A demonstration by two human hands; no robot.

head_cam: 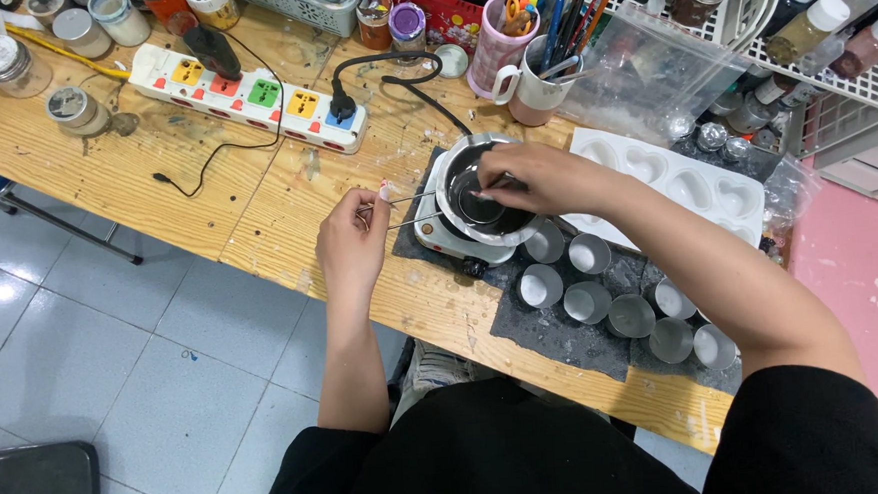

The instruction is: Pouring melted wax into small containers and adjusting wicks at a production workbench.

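Left hand (351, 244) pinches wire handle (409, 208); right hand (540, 176) (fingers curled) over pot (482, 207).

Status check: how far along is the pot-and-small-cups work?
Done: the metal pot sits on the small hot plate, with dark liquid inside. In hand: the left hand pinches the pot's wire handle; the right hand reaches over the pot. Left: the small metal cups and the white heart mould look unfilled.

Craft workshop: moulds (691, 189), jars (81, 108), hotplate (454, 238).
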